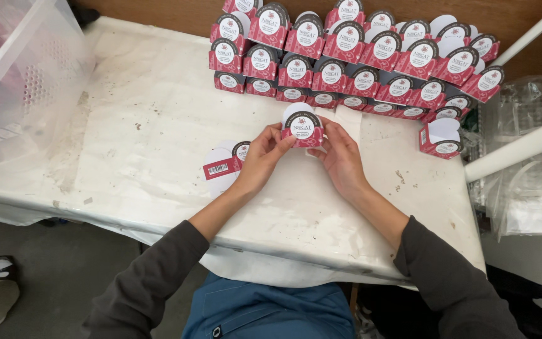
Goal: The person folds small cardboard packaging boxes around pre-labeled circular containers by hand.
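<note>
Both the left hand [263,156] and the right hand [341,157] pinch one small red box [303,129] at table centre. At nine o'clock lie flat unfolded blanks [222,165]; at three, one lone box [441,139]; at twelve, roughly thirty stacked boxes [352,59].

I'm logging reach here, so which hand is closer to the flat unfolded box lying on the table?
Left. The left hand is just right of the flat box, nearly touching; the right hand is farther right, beyond the folded box both hold.
</note>
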